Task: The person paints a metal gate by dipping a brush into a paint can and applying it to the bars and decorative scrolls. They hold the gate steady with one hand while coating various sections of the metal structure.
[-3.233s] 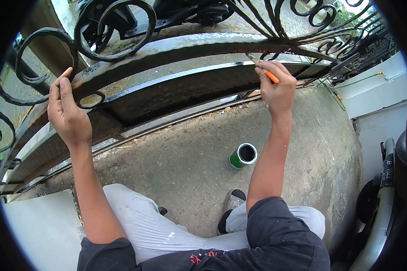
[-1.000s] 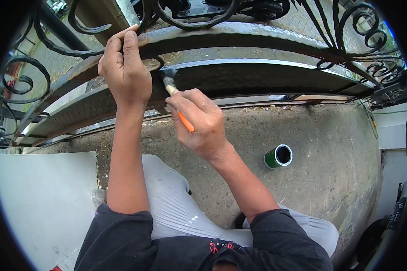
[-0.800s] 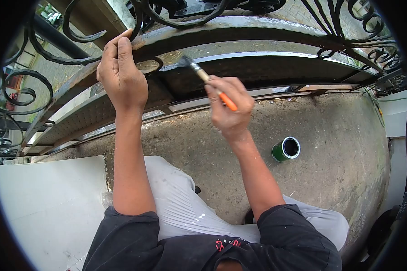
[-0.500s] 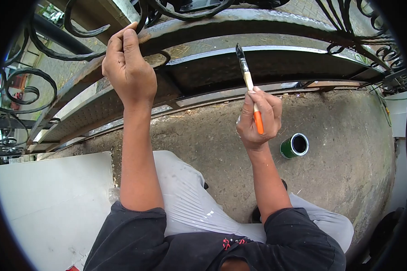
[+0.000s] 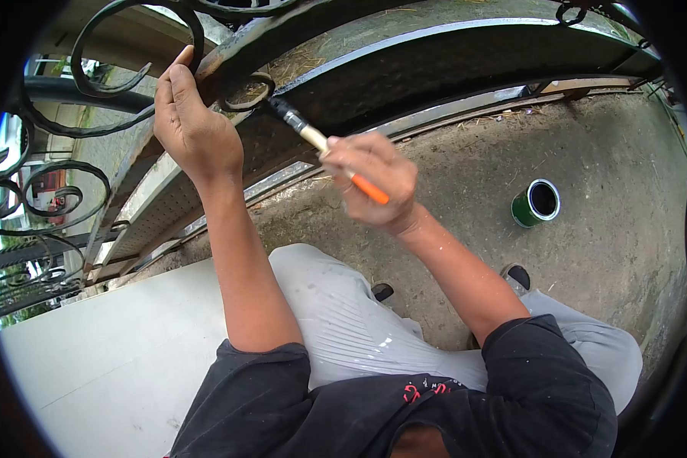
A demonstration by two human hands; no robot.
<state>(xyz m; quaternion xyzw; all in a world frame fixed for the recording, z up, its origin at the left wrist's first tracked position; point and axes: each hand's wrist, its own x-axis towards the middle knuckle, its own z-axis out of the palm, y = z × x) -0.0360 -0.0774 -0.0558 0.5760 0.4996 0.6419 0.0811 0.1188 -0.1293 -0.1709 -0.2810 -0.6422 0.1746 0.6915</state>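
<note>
My left hand grips the upper bar of a black wrought-iron gate, next to a small iron ring. My right hand holds a paintbrush with an orange handle. Its black bristles touch the gate just right of the ring. A green paint can stands open on the concrete ground to the right, well apart from both hands.
Iron scrolls of the gate curl at the left. A pale grey slab lies at the lower left. My knees in light grey trousers and a shoe rest on the concrete.
My right hand swung the brush from upright at the middle of the gate back left, and its bristles now touch the gate beside the ring. The view tilted left. My left hand kept its grip.
</note>
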